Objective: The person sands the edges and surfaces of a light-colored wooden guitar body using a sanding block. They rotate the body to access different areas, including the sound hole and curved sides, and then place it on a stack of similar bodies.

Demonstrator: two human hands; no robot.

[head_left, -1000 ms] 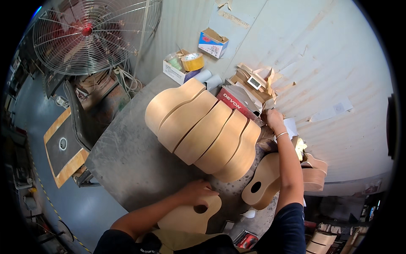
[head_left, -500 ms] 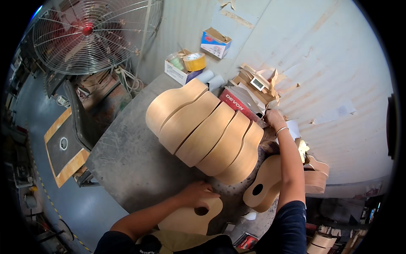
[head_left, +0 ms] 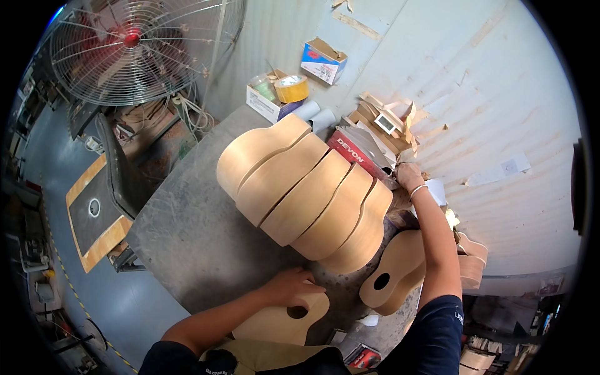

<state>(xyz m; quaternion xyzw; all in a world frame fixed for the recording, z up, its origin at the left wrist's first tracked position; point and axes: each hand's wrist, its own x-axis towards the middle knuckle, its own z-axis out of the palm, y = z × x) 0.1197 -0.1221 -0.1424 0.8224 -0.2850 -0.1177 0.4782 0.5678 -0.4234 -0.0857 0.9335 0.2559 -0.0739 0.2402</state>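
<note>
A pale wooden ukulele body (head_left: pixel 269 322) with a round sound hole lies face up at the near edge of the table, close to my torso. My left hand (head_left: pixel 290 287) grips its upper edge, fingers bent beside the hole. My right arm stretches far across the table, and my right hand (head_left: pixel 409 177) is closed at the end of a red cardboard box (head_left: pixel 356 153); what its fingers hold is hidden. Several more wooden bodies (head_left: pixel 306 194) stand in a row between my hands. Another body (head_left: pixel 394 272) with a dark sound hole sits beneath my right forearm.
The grey table (head_left: pixel 181 225) runs up to a pale wall. Along it are a small box (head_left: pixel 269 106) holding a yellow tape roll (head_left: pixel 291 89) and a torn carton with a small display (head_left: pixel 384 124). A caged fan (head_left: pixel 131 40) and a chair (head_left: pixel 103 212) stand left.
My right hand has shifted slightly at the end of the red box, and its forearm has swung a little to the right. My left hand stays on the ukulele body.
</note>
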